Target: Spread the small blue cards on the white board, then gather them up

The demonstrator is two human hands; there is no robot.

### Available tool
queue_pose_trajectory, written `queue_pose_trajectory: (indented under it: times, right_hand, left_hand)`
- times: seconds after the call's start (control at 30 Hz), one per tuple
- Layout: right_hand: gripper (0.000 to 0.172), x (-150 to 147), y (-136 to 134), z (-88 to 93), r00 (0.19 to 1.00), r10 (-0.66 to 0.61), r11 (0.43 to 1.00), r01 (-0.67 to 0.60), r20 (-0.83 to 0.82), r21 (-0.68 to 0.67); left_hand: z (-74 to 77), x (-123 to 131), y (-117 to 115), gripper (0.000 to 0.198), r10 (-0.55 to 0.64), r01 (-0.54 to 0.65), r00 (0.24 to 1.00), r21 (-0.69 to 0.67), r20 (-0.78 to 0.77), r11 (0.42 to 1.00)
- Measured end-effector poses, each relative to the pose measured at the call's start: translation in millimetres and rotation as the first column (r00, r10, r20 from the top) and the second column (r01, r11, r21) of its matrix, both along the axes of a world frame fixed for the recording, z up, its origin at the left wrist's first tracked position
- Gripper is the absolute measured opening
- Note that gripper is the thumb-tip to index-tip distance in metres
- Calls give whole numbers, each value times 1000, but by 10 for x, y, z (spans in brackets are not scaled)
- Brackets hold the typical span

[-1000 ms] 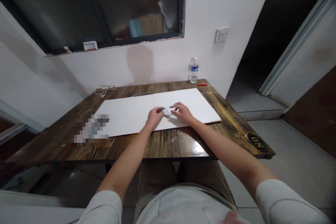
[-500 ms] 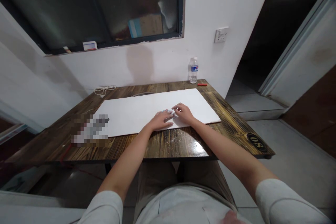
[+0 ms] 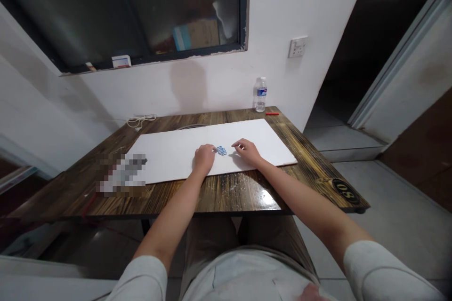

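Several blue wire pieces that look like paper clips (image 3: pixel 221 150) lie side by side in a small group on a white board (image 3: pixel 176 155). My left hand (image 3: pixel 205 157) is at the left edge of the group, its fingers bent and held together, the tips close against the nearest piece. Whether anything is pinched in them is hidden. To the right of the group, a small gap away, my right hand (image 3: pixel 247 152) hovers just above the board. Its thumb and fingers are loosely bent and apart, with nothing visible between them.
The board lies on a dark wooden table (image 3: pixel 303 169). Toward the back are a water bottle (image 3: pixel 260 95), a red pen-like stick (image 3: pixel 271 114) and a coiled white cable (image 3: pixel 141 121). A blurred-out patch (image 3: pixel 123 174) covers something at the board's left end.
My left hand has drawn back to the left and its spread fingers have bent together, uncovering the blue clips. The right hand has barely moved.
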State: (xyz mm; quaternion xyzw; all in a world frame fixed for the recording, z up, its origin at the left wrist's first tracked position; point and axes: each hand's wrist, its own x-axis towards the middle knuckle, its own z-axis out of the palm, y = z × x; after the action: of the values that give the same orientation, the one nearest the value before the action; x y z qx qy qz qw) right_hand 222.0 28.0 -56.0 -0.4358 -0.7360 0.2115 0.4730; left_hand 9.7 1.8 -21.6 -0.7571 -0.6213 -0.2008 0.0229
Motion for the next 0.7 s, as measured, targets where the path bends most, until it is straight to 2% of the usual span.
queue_pose_trajectory:
  times: [0.07, 0.13, 0.2, 0.3, 0.4, 0.5, 0.57, 0.7]
  right_hand:
    - [25, 2, -5, 7, 1000, 2, 1000, -2, 0, -7]
    - [25, 0, -10, 13, 1000, 5, 1000, -5, 0, -9]
    - [25, -7, -13, 20, 1000, -1, 1000, 1, 0, -8]
    - [24, -19, -14, 31, 1000, -11, 1000, 11, 2, -18]
    - [23, -27, -11, 39, 1000, -20, 999, 20, -4, -26]
    - [21, -26, -7, 41, 998, -47, 998, 46, -33, -36]
    - [21, -23, -8, 44, 996, -65, 997, 62, -62, -54]
    - [21, -20, -22, 59, 987, -88, 985, 67, -134, -158]
  left_hand:
    - [5, -59, 25, 29, 119, -120, 993, -35, -24, 992]
    - [-7, -94, 52, 33, 149, -151, 988, -78, -39, 985]
    - [-32, -95, 76, 36, 88, -94, 994, -99, -66, 991]
    - [-73, -44, 102, 50, -72, 53, 991, -156, -117, 986]
    - [-82, 48, 101, 65, -286, 246, 950, -267, -123, 932]
    - [-60, 181, 52, 68, -441, 383, 888, -325, -128, 865]
    - [-47, 289, -8, 70, -456, 395, 878, -318, -145, 862]
    - [-58, 505, -134, 71, -368, 333, 922, -242, -120, 911]
